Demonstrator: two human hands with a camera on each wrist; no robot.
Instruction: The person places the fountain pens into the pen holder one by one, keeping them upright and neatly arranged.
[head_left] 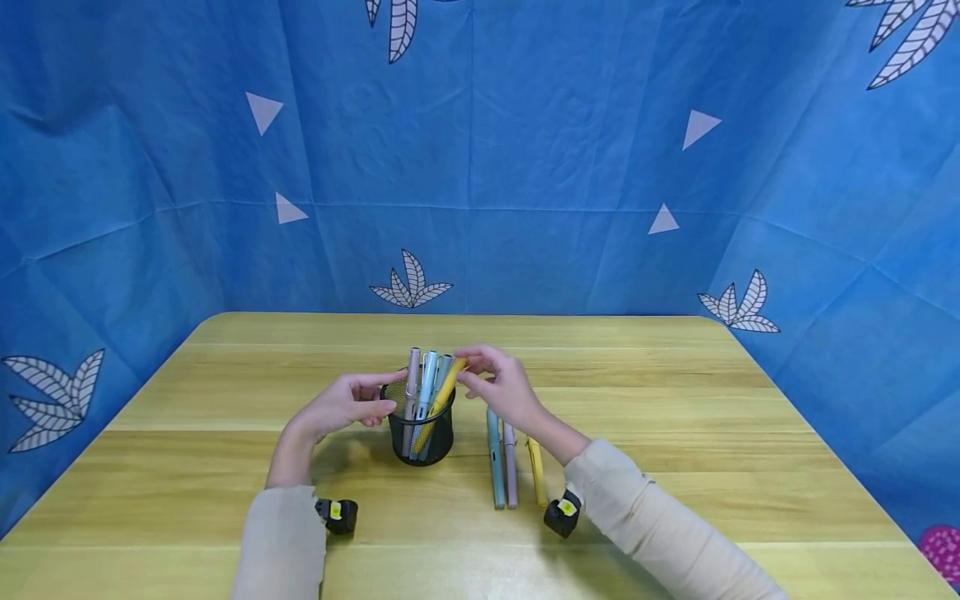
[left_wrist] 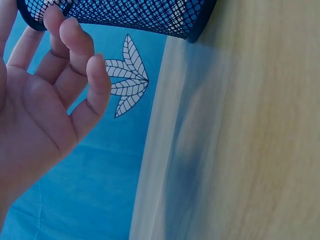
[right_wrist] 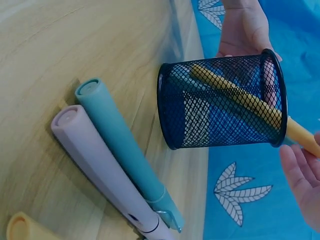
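A black mesh pen cup [head_left: 431, 442] [left_wrist: 140, 15] [right_wrist: 220, 105] stands upright on the wooden table [head_left: 675, 433], a little left of the middle. Pink, light blue and grey-blue pens stand in it. A yellow pen [head_left: 447, 385] [right_wrist: 240, 97] leans in it, its top end sticking out to the right. My right hand [head_left: 468, 367] pinches that top end; in the right wrist view its fingers [right_wrist: 300, 170] lie just below the pen's tip. My left hand [head_left: 375, 406] [left_wrist: 65, 55] is relaxed, its fingertips at the cup's left rim.
Three pens lie side by side right of the cup, under my right forearm: teal [head_left: 495, 462] [right_wrist: 120, 145], pink [head_left: 511, 467] [right_wrist: 100, 165] and yellow [head_left: 536, 471] [right_wrist: 25, 227]. Blue patterned cloth [head_left: 480, 167] walls the table at the back and both sides.
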